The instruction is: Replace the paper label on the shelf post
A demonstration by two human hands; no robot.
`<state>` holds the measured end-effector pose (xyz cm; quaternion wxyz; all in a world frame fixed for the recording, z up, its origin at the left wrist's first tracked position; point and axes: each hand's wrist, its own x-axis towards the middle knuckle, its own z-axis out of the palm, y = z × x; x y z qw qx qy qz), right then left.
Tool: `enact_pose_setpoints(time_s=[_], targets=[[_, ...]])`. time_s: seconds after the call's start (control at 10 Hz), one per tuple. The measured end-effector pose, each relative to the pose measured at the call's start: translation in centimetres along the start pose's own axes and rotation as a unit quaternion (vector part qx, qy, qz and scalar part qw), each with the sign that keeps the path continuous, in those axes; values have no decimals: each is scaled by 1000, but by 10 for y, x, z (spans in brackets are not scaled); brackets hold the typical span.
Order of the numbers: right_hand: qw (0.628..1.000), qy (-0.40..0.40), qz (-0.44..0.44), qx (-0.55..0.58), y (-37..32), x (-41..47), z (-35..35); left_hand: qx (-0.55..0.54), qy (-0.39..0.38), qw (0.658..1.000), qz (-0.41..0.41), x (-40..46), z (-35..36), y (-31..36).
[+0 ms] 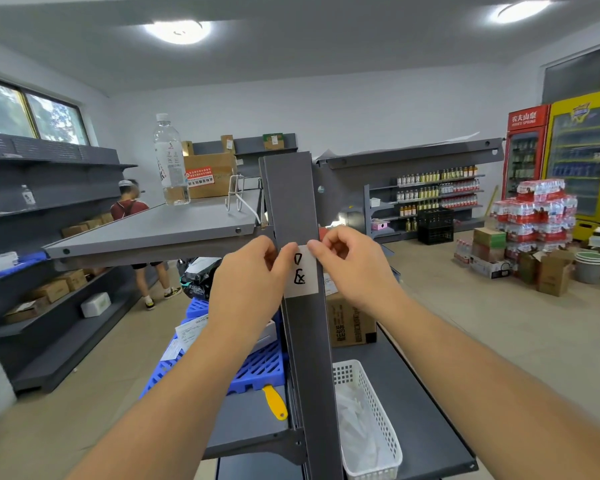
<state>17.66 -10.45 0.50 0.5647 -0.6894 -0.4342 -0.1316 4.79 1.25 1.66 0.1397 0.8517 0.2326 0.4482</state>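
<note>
A white paper label with black handwriting lies flat on the front face of the dark grey shelf post, about mid height. My left hand pinches the label's top left corner with thumb and fingers. On the other side, my right hand pinches its top right corner. Both hands hide the label's upper edge. The lower edge sits flat against the post.
A grey shelf to the left holds a water bottle and a cardboard box. Below lie a yellow scraper, a blue crate and a white basket. A person stands far left.
</note>
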Motion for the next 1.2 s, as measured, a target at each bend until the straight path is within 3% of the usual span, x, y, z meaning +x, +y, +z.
enact_pose_setpoints(time_s=[0.2,0.4,0.9,1.1,1.2], targets=[[1000,-22,6,11,5,-4,-5,-54,-20,998,2,-3,-5,-9],[1000,-16,22,9,6,-9,6,-43,-14,999,7,-7,5,-9],[994,-93,44,-30,34,-40,1,-60,-71,995,-24,-35,13,-41],[998,21,18,49,0,-46,-13,-16,-96,995,-25,-42,8,-43],[991,39,-37,120,-35,-52,-31,-33,-102,993,-44,-47,8,-46]])
